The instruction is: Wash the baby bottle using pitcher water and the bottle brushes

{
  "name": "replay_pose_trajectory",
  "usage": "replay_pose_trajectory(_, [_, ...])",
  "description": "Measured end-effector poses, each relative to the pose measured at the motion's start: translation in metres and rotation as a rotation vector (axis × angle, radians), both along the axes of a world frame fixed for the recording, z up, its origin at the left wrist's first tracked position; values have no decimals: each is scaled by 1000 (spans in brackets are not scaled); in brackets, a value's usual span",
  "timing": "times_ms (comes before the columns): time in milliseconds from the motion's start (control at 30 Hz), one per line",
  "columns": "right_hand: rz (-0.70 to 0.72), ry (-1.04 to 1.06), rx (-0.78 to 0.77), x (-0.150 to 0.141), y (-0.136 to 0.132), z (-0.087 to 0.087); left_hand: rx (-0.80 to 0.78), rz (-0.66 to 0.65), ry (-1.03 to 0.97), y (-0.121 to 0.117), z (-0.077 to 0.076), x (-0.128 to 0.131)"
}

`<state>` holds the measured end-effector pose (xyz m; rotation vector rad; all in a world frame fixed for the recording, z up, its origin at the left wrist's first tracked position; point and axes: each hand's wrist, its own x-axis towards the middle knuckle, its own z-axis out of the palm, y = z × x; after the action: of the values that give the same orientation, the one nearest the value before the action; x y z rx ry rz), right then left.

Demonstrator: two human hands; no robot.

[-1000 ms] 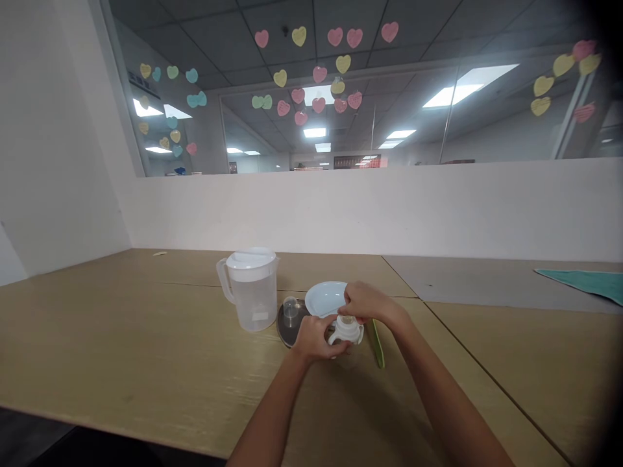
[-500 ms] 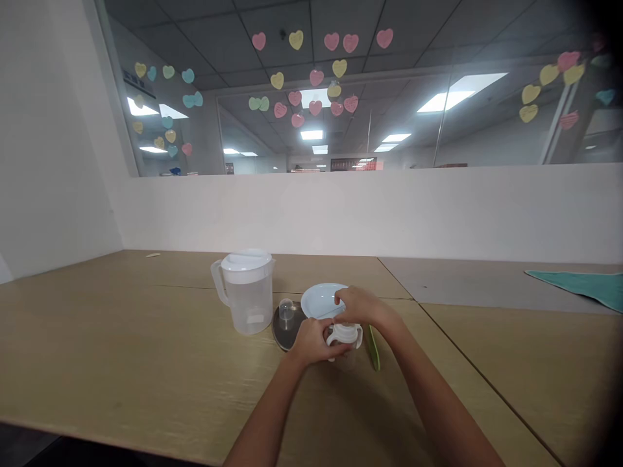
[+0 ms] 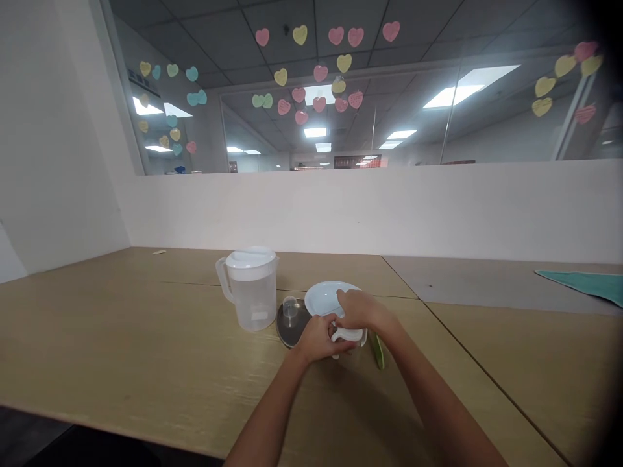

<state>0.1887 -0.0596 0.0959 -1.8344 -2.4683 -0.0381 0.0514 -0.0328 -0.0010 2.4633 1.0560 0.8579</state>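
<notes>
While the left hand (image 3: 316, 338) keeps its grip around the 2-handled white cup (image 3: 346, 335), the right hand (image 3: 357, 309) covers its top; I can't tell if that grip is closed. The cup is near the plate (image 3: 322, 299), well in from the surface's (image 3: 146, 344) back edge.

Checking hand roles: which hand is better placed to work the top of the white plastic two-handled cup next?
Likely the right hand: it sits over the cup, while the left hand grips its side.
</notes>
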Motion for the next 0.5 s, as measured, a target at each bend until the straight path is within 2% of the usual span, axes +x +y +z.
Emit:
replay_pose_trajectory(100, [-115, -23, 66, -21, 0, -7, -12, -18, -22, 0, -1, 2])
replay_pose_trajectory(200, [-139, -15, 87, -24, -2, -8, -31, -12, -56, 0, -2, 3])
replay_pose_trajectory(300, [-119, 49, 121, 0, -6, -8, -40, 5, -59, -2, -1, 4])
replay_pose_trajectory(367, [-60, 291, 115, 22, -8, -13, -22, 6, -52, -3, 0, 5])
replay_pose_trajectory(433, [-5, 516, 85, 41, -10, -24, -5, 7, -46, -4, 0, 5])
replay_pose_trajectory(500, [9, 597, 172, 51, -10, -41, 13, 15, -42, -5, -1, 5])
